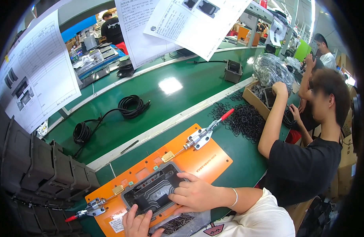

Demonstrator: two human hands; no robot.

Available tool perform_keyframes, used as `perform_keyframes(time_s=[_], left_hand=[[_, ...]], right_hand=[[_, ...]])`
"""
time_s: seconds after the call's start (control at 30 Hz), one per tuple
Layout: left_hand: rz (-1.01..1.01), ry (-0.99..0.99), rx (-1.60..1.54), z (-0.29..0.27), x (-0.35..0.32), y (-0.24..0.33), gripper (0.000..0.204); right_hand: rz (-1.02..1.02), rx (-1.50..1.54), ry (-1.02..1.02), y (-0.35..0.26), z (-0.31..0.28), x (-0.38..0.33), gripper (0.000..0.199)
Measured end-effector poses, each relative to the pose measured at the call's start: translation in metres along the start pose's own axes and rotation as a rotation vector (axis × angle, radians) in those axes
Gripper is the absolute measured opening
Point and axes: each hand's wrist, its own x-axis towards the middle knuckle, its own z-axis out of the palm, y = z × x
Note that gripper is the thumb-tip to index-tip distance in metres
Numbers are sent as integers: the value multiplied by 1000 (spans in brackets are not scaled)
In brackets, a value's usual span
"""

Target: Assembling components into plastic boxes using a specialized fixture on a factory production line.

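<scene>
A dark grey plastic housing, open side up, lies on an orange fixture plate. My right hand grips its right end, with the thumb on the rim and curled fingers reaching inside. At the near left corner, my left hand holds the rim; part of this hand is cut off by the lower edge. Two toggle clamps with red handles are mounted on the plate, one at the right and one at the left. Their brass-coloured blocks sit beyond the housing's far side.
Similar grey housings are stacked at the left. A black coiled cable lies on the green belt. Black wire clips are heaped right of the plate. A clear bag of dark pins lies near me. A co-worker reaches into a cardboard box.
</scene>
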Motion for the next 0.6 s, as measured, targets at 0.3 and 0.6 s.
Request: perform_keyframes(time_s=[0.3, 0.6], left_hand=[[0, -10, 3, 2, 0, -1, 60], [0, -13, 3, 1, 1, -1, 61]], right_hand=[[-7, -7, 13, 1, 0, 0, 41], [-5, -8, 8, 2, 0, 0, 42]])
